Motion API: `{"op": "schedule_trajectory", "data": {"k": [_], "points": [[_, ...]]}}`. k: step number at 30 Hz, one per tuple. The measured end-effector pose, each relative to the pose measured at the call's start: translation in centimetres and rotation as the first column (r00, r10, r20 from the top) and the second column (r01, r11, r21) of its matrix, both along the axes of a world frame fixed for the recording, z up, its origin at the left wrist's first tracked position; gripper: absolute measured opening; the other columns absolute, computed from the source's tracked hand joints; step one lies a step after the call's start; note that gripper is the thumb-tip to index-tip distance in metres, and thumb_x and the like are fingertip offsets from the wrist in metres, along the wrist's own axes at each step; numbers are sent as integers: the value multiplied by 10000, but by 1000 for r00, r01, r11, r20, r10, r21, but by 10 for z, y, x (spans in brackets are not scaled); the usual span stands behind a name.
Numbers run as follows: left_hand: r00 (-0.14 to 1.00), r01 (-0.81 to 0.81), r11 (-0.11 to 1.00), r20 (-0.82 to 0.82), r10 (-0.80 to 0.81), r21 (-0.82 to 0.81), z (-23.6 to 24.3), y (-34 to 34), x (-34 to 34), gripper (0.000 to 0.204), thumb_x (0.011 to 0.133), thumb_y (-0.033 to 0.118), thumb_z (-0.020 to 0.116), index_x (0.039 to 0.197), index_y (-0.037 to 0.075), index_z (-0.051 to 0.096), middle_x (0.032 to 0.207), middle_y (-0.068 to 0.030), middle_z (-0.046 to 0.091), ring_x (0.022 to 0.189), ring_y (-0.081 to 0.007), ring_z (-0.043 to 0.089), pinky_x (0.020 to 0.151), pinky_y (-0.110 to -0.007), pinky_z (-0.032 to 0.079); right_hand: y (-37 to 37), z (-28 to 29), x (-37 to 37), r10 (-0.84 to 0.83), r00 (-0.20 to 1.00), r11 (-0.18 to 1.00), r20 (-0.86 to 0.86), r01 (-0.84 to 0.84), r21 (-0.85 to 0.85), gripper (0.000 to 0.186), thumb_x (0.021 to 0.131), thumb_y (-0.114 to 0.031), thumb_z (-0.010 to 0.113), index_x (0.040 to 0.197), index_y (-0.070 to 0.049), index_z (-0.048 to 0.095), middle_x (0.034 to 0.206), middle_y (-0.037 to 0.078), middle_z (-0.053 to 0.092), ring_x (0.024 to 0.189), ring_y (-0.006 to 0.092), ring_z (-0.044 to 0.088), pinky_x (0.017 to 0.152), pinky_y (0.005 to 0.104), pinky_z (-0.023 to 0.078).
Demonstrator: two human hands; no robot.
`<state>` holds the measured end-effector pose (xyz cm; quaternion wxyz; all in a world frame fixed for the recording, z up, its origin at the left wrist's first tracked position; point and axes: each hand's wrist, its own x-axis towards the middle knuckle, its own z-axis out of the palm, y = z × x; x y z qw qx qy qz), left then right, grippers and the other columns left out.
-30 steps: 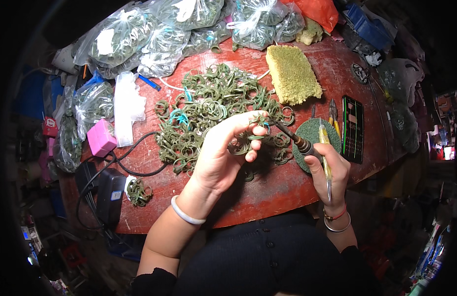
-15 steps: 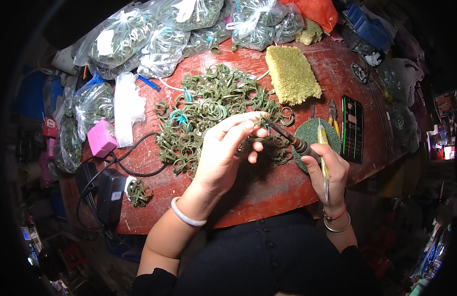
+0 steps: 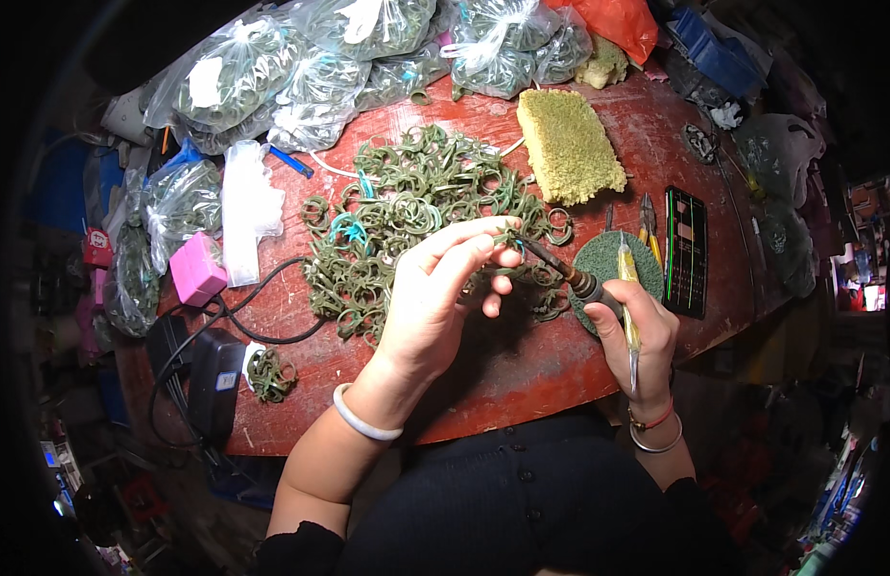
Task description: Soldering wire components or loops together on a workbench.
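Observation:
My left hand [image 3: 428, 293] is raised over a pile of green wax-like rings [image 3: 416, 206], pinching a small green ring [image 3: 506, 235] between thumb and fingertips. In my right hand [image 3: 645, 336] is a dark soldering-iron-style pen [image 3: 587, 285], slanting up to the left. Its thin tip meets or nearly meets the small ring; contact is too fine to tell. A slim tool with a yellow handle [image 3: 628, 278] and a metal end also rests in my right hand, between the fingers. Below that hand lies a round green scouring pad [image 3: 591, 257].
Yellow-green sponge [image 3: 570, 144], pliers [image 3: 649, 230] and a phone [image 3: 686, 252] lie to the right. Clear bags of green rings [image 3: 234, 82] line the back. At left are a pink block [image 3: 197, 270], a black power box [image 3: 215, 379] with cables, and a small ring cluster [image 3: 271, 375].
Both hands hold nearly the same pose. The pen and the yellow-handled tool in my right hand have shifted very slightly.

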<state>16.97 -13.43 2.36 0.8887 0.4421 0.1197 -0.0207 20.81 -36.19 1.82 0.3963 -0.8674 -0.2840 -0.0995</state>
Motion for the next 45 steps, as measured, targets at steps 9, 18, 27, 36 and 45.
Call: {"op": "schedule_trajectory", "data": {"k": [9, 18, 27, 36, 45], "points": [[1000, -8, 1000, -8, 8, -15, 1, 0, 0, 301, 963, 176, 577, 1206, 4, 622, 932, -66, 669, 736, -105, 599, 591, -229, 485, -1, 0, 0, 2, 1000, 1000, 7, -2, 13, 238, 810, -128, 784, 921, -6, 612, 747, 116, 634, 632, 263, 638, 580, 316, 495], [997, -24, 912, 62, 54, -411, -12, 6, 1, 247, 941, 244, 580, 1034, 20, 629, 1000, -93, 633, 812, -162, 591, 587, -247, 462, 28, 16, 19, -103, 995, 981, -9, 103, 162, 186, 831, -64, 751, 941, -9, 612, 722, 104, 634, 620, 217, 621, 593, 301, 476], [985, 170, 713, 135, -106, -681, -9, 16, 4, 223, 957, 229, 590, 1093, 54, 613, 983, -112, 644, 762, -164, 586, 552, -229, 462, 56, 2, 60, 124, 991, 992, -43, -124, -10, 289, 749, 42, 688, 998, -32, 561, 704, 160, 543, 647, 333, 581, 597, 405, 434], [992, 124, 916, 48, -115, -381, -14, 13, 0, 131, 926, 144, 624, 1016, 51, 640, 1023, -77, 690, 881, -138, 642, 653, -232, 505, 56, 3, 59, 134, 982, 990, -131, -127, 65, 272, 758, 10, 714, 978, -33, 561, 610, 119, 512, 534, 264, 542, 535, 371, 409], [996, 82, 926, -5, -90, -368, -7, 11, 1, 194, 928, 138, 594, 1078, 19, 623, 1077, -114, 679, 1036, -211, 662, 838, -318, 568, 58, 2, 54, 141, 979, 988, -147, -131, 76, 233, 775, -30, 719, 958, -44, 576, 557, 91, 483, 479, 197, 503, 498, 339, 392]]}}
